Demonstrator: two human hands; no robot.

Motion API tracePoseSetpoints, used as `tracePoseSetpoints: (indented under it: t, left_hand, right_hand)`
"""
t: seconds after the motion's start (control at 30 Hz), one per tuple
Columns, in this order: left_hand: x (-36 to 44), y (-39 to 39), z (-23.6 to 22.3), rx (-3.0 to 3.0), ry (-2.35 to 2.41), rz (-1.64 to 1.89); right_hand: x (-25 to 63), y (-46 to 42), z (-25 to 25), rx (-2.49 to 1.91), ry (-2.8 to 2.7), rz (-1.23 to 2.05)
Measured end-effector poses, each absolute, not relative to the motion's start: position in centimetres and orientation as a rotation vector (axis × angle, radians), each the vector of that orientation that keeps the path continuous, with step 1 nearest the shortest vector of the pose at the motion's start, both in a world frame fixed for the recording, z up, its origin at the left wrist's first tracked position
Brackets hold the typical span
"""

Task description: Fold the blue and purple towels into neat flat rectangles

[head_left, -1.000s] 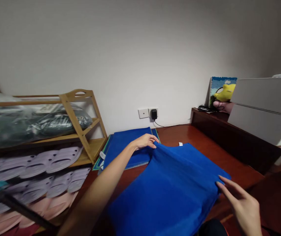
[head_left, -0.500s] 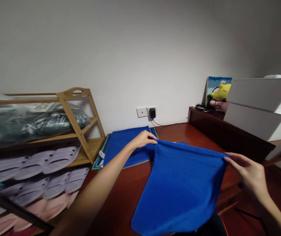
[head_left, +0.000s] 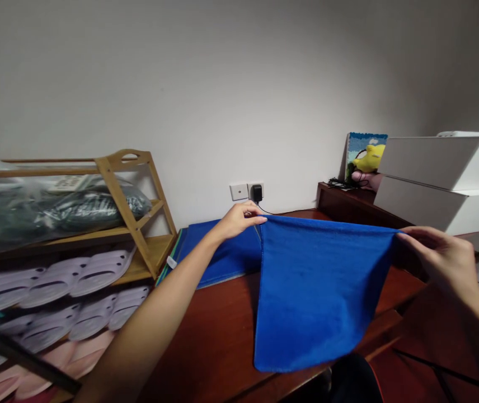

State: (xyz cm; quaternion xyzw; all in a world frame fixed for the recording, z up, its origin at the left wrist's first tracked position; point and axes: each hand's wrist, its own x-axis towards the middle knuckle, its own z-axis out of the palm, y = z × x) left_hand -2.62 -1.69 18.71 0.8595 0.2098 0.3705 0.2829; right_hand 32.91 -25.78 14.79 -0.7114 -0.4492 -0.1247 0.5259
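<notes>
Table [head_left: 218,324]: reddish-brown, glossy surface. A flat pile of blue cloths [head_left: 231,257] lies directly on it, green edging visible. Left of the pile, a wooden rack [head_left: 116,196] carries a clear plastic bag [head_left: 67,207] on its upper tier, with rows of lilac slippers [head_left: 101,268] and pink slippers [head_left: 55,358] below. Right of the pile, a dark ledge [head_left: 344,202] bears black cables [head_left: 340,183] and stacked white boxes [head_left: 419,204].

To your left stands a wooden rack [head_left: 114,196] — slippers [head_left: 97,274] below, a plastic bag [head_left: 55,208] above. Ahead, a black plug [head_left: 257,193] juts from the wall [head_left: 206,101]; white boxes [head_left: 419,162] stand stacked at your right.
</notes>
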Motion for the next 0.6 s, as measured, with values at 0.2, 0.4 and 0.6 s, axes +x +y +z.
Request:
tracePoseSetpoints:
  t: [0.2,0.4,0.6]
  left_hand:
    - [-2.9,-4.6,20.7,2.229,0.572,1.092]
    - [-2.9,-6.8,22.3,2.156,0.548,1.261]
    - [-3.2,-8.7,24.1,2.147,0.532,1.391]
  right_hand:
    - [32.2,-26.7,18.0,-1.616,-1.013,-0.421]
    - [32.3,-26.7,20.5,-1.618,-1.021,-0.487]
    - [31.7,-27.5,23.0,-1.601,-1.118,-0.693]
